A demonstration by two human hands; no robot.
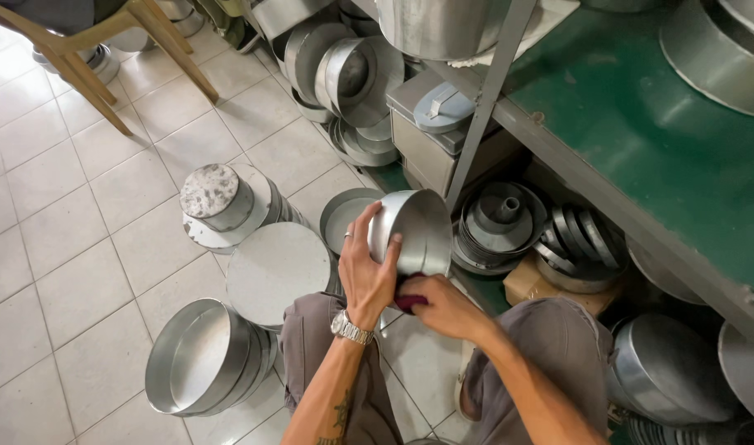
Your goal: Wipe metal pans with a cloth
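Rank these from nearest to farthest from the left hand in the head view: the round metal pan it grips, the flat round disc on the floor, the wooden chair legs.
1. Round metal pan: gripped by the left hand.
2. Flat round disc: just left of the hand, on the floor.
3. Wooden chair legs: far up-left, across the tiles.

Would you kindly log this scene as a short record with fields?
Setting: tiled floor beside a green-topped shelf
Left hand: left hand grips a round metal pan by its side
Right hand: right hand presses a dark red cloth against the pan
Nearby: pan stacks on the floor, tube pans under the shelf
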